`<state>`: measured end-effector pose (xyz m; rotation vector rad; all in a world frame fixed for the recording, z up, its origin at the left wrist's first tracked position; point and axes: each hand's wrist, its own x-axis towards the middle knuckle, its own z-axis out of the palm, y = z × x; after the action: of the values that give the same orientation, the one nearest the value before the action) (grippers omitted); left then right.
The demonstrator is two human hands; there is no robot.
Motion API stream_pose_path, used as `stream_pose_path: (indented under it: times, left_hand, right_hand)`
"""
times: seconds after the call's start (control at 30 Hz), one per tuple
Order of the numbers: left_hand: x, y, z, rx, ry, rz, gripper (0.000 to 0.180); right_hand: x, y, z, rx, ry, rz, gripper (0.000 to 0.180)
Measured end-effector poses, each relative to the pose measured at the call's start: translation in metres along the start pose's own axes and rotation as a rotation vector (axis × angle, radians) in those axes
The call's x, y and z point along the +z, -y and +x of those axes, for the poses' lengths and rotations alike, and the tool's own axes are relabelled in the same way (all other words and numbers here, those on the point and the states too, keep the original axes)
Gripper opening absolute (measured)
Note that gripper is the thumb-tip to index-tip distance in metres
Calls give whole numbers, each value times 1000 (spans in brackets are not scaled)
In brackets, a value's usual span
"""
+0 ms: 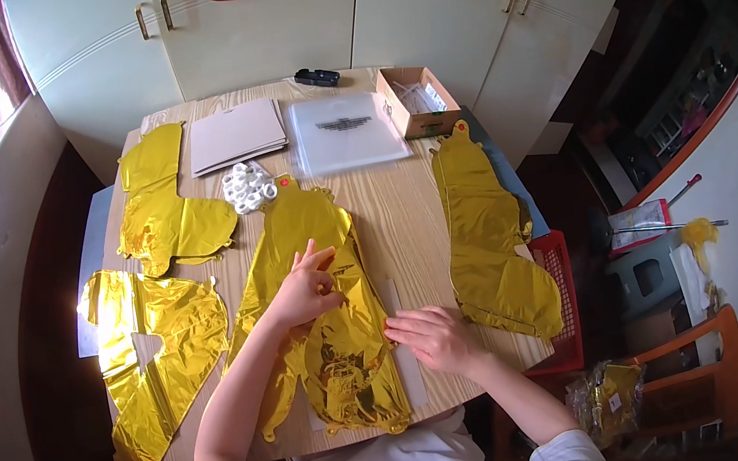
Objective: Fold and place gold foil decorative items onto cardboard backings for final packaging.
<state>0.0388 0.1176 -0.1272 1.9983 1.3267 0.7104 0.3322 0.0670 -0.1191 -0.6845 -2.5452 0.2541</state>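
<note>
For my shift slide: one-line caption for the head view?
Both hands, left and right, press a gold foil balloon flat on a wooden table.

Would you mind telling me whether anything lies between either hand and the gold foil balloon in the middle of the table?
Nothing visible does. The left hand already rests on the gold foil balloon, fingers spread over its middle. The right hand lies flat at the balloon's right edge, partly over a clear strip beside it.

Bright daylight, perhaps left-side; fisheye-bent edges
</note>
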Motion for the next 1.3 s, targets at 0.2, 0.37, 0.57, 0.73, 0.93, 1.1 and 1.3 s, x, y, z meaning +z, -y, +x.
stream_pose_path:
  times: [0.2,0.37,0.57,0.73,0.93,1.1,1.3]
  left_hand:
    - [-1,-2,0,17,26,37,25]
    - [-1,-2,0,26,27,42,23]
    - [-2,-2,0,14,-10,-2,23]
    - [-2,-12,-1,-30,-99,80,24]
    - [-5,-15,29,-74,-226,219,33]
    - [-5,-21,74,-154,-223,338,31]
    - [6,-4,104,-320,-163,355,28]
  right_hand:
    - [6,-1,-3,-14,-37,-1,25]
    - [7,0,-4,-8,-34,5,24]
    - [7,-2,-5,-20,-25,-16,24]
    - [6,-1,-5,-12,-42,-8,23]
    - [5,-1,-4,-20,-46,-10,22]
    - [4,0,-4,-29,-54,-21,23]
    - [3,-1,-2,-42,-89,-4,22]
